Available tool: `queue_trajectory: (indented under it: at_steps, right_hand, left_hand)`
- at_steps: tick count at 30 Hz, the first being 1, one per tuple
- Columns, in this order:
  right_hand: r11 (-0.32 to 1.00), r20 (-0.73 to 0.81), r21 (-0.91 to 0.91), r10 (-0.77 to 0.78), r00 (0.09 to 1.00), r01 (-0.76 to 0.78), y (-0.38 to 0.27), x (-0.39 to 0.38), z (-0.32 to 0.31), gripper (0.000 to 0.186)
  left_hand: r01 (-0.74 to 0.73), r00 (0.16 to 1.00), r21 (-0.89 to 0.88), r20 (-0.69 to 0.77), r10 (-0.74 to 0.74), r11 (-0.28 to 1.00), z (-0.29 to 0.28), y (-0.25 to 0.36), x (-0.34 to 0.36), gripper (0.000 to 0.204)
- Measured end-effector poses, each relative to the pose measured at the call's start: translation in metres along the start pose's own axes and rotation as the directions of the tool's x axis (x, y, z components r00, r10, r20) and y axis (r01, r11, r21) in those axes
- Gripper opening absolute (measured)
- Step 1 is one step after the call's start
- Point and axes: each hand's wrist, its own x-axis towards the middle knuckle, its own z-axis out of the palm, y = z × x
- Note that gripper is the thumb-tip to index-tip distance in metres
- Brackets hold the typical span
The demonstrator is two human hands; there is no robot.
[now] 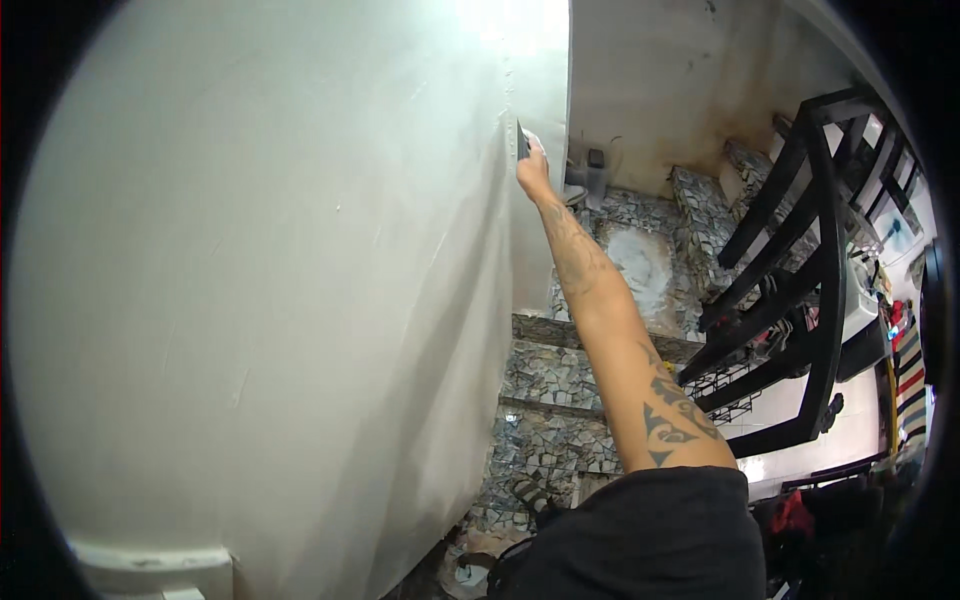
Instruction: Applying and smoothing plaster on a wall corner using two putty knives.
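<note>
My right hand (535, 172) reaches far up and out, its bare, tattooed forearm coming from a black sleeve. It is closed on a putty knife (521, 142), whose dark flat blade meets the wall near its vertical corner. The pale wall (300, 260) fills the left and middle of the view, smooth with small raised flecks and streaks. Along the corner above the blade runs a broken line of small bumps (508, 80). My left hand does not appear.
Steps (555, 372) faced with broken stone pieces run below my arm. A landing bears a white powdery patch (640, 265). A black railing (825, 250) rises at right. At the lower left is a white ledge-like object (155, 560). My sandalled foot (530, 492) stands on the steps.
</note>
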Motion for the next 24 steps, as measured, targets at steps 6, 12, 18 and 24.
queue_trajectory:
  at_steps: [6,12,18,24]
  right_hand:
    - [0.998,-0.021,0.008,0.070,0.997,-0.070,0.007,0.014,0.038,0.049]
    - [0.993,0.015,-0.077,0.092,0.996,-0.090,0.027,0.023,0.032,0.053]
    - [0.986,0.070,-0.106,0.140,0.988,-0.132,-0.001,0.006,0.029,0.055]
    - [0.990,0.142,-0.087,0.119,0.983,-0.107,-0.069,-0.041,0.009,0.058]
  left_hand:
    - [-0.059,0.996,0.051,-0.060,0.062,0.997,0.016,-0.004,-0.006,0.007]
    - [-0.055,0.995,0.085,-0.082,0.062,0.995,0.022,-0.014,-0.007,0.016]
    - [-0.061,0.994,0.102,-0.081,0.070,0.993,0.015,-0.018,-0.007,0.025]
    - [-0.063,0.996,0.117,-0.058,0.070,0.991,-0.003,-0.017,-0.009,0.033]
